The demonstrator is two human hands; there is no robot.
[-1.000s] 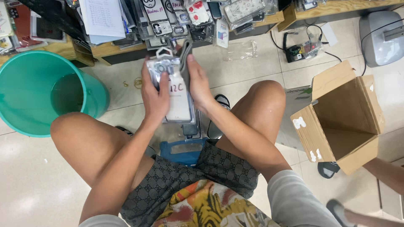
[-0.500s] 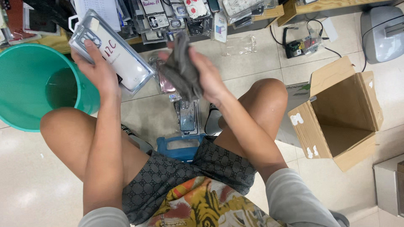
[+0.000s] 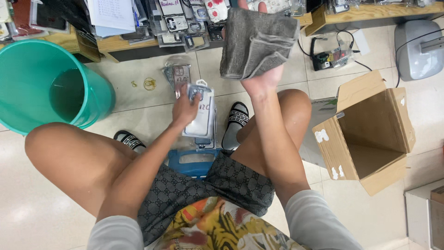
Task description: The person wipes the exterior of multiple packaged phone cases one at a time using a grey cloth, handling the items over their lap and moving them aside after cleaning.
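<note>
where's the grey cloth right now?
Head view, upper middle: the folded grey cloth is held up in the right hand, above the right knee, left of the open cardboard box.

Left hand [image 3: 184, 110] on clear phone-case pack [image 3: 202, 112], right hand [image 3: 259, 78] gripping grey cloth [image 3: 255, 42] (folded), teal bucket [image 3: 51, 85] beside

Bare floor [image 3: 138, 104] between green bucket [image 3: 51, 83] and knees.

one grey folded cloth [image 3: 256, 41] at twelve o'clock, one teal bucket [image 3: 92, 99] at ten, one open cardboard box [image 3: 370, 134] at three, two striped sandals [image 3: 237, 121], one blue stool [image 3: 194, 162], two hands [image 3: 185, 109].
</note>
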